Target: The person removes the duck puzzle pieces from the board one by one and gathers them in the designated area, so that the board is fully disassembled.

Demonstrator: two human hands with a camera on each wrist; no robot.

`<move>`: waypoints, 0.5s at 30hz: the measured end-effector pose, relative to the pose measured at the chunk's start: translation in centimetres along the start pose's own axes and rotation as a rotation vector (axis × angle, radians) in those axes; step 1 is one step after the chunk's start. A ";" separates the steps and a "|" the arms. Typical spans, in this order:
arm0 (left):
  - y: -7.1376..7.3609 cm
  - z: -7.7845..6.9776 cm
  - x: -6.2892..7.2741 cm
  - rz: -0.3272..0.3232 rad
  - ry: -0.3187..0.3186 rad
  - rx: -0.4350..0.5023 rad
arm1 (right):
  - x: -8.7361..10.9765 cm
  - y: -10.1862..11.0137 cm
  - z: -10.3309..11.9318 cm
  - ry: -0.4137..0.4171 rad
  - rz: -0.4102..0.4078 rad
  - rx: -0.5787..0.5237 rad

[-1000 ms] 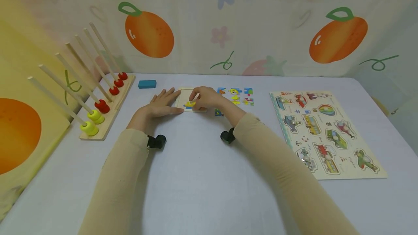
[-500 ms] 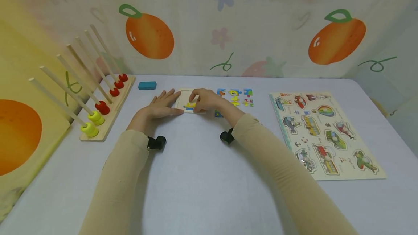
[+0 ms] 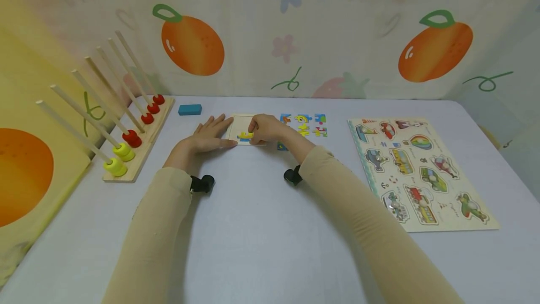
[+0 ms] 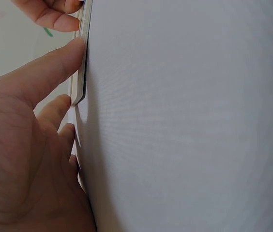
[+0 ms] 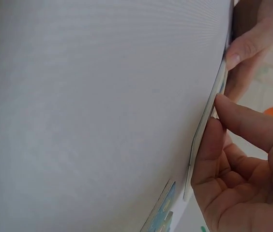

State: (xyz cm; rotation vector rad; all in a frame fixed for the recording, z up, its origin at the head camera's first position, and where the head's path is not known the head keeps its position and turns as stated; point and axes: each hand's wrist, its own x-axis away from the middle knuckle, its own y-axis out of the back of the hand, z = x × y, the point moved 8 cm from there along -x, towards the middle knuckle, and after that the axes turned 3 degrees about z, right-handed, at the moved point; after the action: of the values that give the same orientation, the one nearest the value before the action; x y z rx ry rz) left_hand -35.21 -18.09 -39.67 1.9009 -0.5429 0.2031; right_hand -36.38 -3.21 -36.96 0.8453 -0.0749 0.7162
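Note:
A small pale wooden puzzle tray [image 3: 242, 122] lies on the table between the hands, with a yellow and blue puzzle piece [image 3: 243, 136] in its lower part. My left hand [image 3: 207, 136] lies spread at the tray's left side, its thumb against the near left corner. In the left wrist view that thumb [image 4: 71, 53] meets the tray's edge. My right hand [image 3: 268, 129] is over the tray's right part, fingers bent down. Thumb and index finger [image 5: 211, 133] come close together at the tray, pinching a puzzle piece that the hand mostly hides.
Several loose puzzle pieces [image 3: 303, 118] lie just right of the tray. A blue block [image 3: 190, 110] sits behind the left hand. At left stands a bead abacus [image 3: 145, 151] with tall rods; at right lies a large vehicle puzzle board [image 3: 396, 191].
The right fingertips have shifted slightly to the right over the tray, showing more of its surface. My left hand stays in place at the tray's corner.

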 end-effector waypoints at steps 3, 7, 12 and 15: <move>0.0 0.0 0.1 -0.001 -0.001 0.004 | 0.0 0.0 0.1 0.002 0.001 0.008; 0.0 0.0 0.0 -0.004 -0.005 -0.002 | 0.1 0.0 0.3 0.014 -0.002 0.019; 0.0 0.0 -0.1 -0.009 -0.011 -0.014 | 0.2 0.1 0.5 0.022 -0.003 0.028; 0.0 0.0 -0.2 -0.010 -0.011 -0.014 | 0.2 0.0 0.5 0.023 -0.004 0.030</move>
State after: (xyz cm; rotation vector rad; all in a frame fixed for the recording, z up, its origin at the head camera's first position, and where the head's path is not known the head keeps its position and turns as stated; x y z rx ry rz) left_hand -35.38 -18.11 -39.72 1.8916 -0.5405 0.1821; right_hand -36.16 -3.46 -36.53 0.8655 -0.0415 0.7250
